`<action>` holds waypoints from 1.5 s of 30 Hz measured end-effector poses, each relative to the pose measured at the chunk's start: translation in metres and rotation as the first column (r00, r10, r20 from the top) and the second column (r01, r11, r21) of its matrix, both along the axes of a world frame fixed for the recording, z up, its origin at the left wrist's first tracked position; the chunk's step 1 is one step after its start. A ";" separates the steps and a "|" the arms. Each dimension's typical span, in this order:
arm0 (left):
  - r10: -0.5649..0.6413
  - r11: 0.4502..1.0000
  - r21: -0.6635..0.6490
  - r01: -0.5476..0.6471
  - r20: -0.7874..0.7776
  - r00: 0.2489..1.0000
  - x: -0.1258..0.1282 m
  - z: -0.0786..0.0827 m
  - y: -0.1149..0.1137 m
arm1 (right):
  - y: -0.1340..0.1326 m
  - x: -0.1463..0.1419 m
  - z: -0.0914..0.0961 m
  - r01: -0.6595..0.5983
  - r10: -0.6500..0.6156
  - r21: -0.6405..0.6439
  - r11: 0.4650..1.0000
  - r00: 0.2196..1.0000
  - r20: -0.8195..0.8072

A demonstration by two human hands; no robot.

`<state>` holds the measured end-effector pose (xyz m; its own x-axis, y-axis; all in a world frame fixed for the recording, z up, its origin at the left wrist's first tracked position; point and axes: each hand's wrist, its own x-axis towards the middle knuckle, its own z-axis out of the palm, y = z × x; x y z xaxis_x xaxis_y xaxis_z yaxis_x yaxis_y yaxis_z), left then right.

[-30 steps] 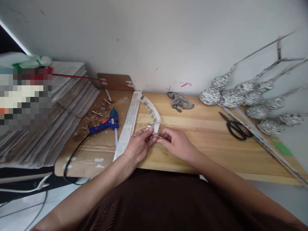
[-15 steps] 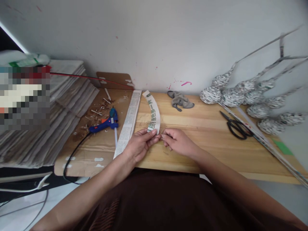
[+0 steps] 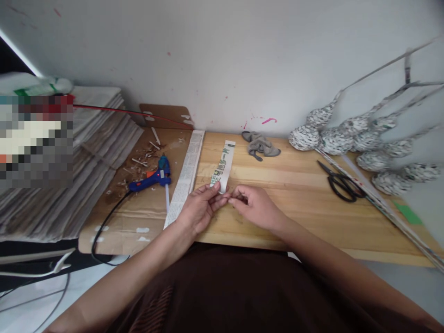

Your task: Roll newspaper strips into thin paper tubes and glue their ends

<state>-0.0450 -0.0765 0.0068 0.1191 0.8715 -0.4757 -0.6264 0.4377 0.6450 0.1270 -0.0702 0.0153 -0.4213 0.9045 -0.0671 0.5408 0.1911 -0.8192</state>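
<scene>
A printed newspaper strip (image 3: 225, 164) with green lettering stands up and away from my left hand (image 3: 203, 206), which pinches its near end between thumb and fingers. My right hand (image 3: 255, 206) is closed at the lower right corner of that end, thumb and forefinger pressed together close to the left fingertips. Whatever lies between the right fingertips is too small to make out. Left of my hands runs a stack of flat newspaper strips (image 3: 189, 169) along the edge of the cardboard.
A blue glue gun (image 3: 149, 179) lies on cardboard (image 3: 121, 233) at left, beside piled newspapers (image 3: 100, 138). A grey cloth (image 3: 260, 145) lies at the wall. Black scissors (image 3: 342, 182), woven paper gourds (image 3: 335, 138) and long paper rods (image 3: 391, 210) occupy the right.
The strip's far end has swung right and the strip looks straighter than its earlier leftward curve. Both hands stay in nearly the same place, the right fingers shifting slightly left.
</scene>
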 end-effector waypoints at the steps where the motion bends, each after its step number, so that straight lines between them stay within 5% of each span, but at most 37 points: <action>1: 0.007 1.000 -0.004 -0.007 -0.002 1.000 0.000 0.000 0.000 | 0.000 -0.001 0.001 0.003 -0.004 -0.031 1.000 1.000 -0.015; 4: -0.010 1.000 -0.010 0.010 -0.001 1.000 -0.001 0.001 0.000 | 0.004 0.000 0.004 -0.078 0.045 -0.382 0.921 0.995 -0.094; 6: -0.016 1.000 -0.011 0.016 -0.002 1.000 -0.002 0.001 0.000 | 0.016 0.004 0.008 -0.154 0.135 -0.492 0.857 0.988 -0.075; 8: 0.014 1.000 -0.009 -0.014 -0.006 1.000 -0.004 0.003 0.000 | 0.035 0.011 0.011 -0.170 0.202 -0.333 0.928 0.977 0.065; 9: 0.038 0.999 -0.009 -0.038 -0.009 0.999 -0.004 0.003 0.000 | 0.048 0.016 0.012 -0.096 0.116 -0.118 0.988 0.978 0.175; 10: 0.057 0.998 -0.011 -0.057 -0.011 0.998 -0.005 0.004 0.000 | 0.061 0.020 0.013 0.027 -0.060 0.128 0.991 0.964 0.261; 11: 0.070 0.997 -0.016 -0.070 -0.013 0.997 -0.005 0.004 -0.001 | 0.076 0.024 0.013 0.141 -0.249 0.332 0.933 0.918 0.309; 13: 0.073 0.997 -0.029 -0.074 -0.013 0.997 -0.006 0.004 -0.002 | 0.104 0.031 0.010 0.248 -0.493 0.523 0.815 0.772 0.402; 14: 0.071 0.997 -0.033 -0.071 -0.011 0.997 -0.006 0.004 -0.003 | 0.117 0.034 0.008 0.287 -0.560 0.538 0.792 0.693 0.454; 16: 0.062 0.997 -0.035 -0.062 -0.004 0.998 -0.006 0.004 -0.004 | 0.138 0.037 0.002 0.267 -0.529 0.474 0.839 0.602 0.598; 21: 0.064 0.998 -0.023 -0.063 0.008 0.998 -0.007 0.004 -0.006 | 0.158 0.043 0.001 0.201 -0.463 0.432 0.879 0.576 0.674; 25: 0.077 0.997 -0.008 -0.077 0.015 0.997 -0.008 0.004 -0.007 | 0.135 0.041 0.017 0.209 -0.490 0.463 0.861 0.579 0.651; 27: 0.076 0.997 -0.011 -0.076 0.017 0.997 -0.008 0.004 -0.006 | 0.106 0.036 0.025 0.138 -0.480 0.525 0.840 0.640 0.600; 31: 0.062 0.998 0.004 -0.062 0.022 0.998 -0.004 0.005 -0.005 | 0.031 0.017 0.026 -0.074 -0.098 0.358 0.931 0.893 0.440; 34: 0.011 1.000 0.028 -0.012 0.025 1.000 0.000 0.005 -0.005 | -0.009 0.005 0.015 -0.129 0.069 0.256 0.958 0.970 0.232; 37: -0.039 0.999 0.026 0.038 0.016 0.999 0.003 0.005 -0.006 | -0.023 -0.001 0.004 -0.041 0.012 0.248 0.968 0.993 0.119; 45: -0.063 0.998 -0.008 0.063 -0.013 0.998 0.003 0.004 -0.009 | -0.018 0.005 -0.013 -0.052 -0.021 0.374 0.926 0.982 0.188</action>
<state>-0.0420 -0.0852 0.0103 0.1677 0.8589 -0.4839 -0.5888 0.4809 0.6496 0.1321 -0.0884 0.0019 -0.4482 0.8718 0.1976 0.6704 0.4740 -0.5708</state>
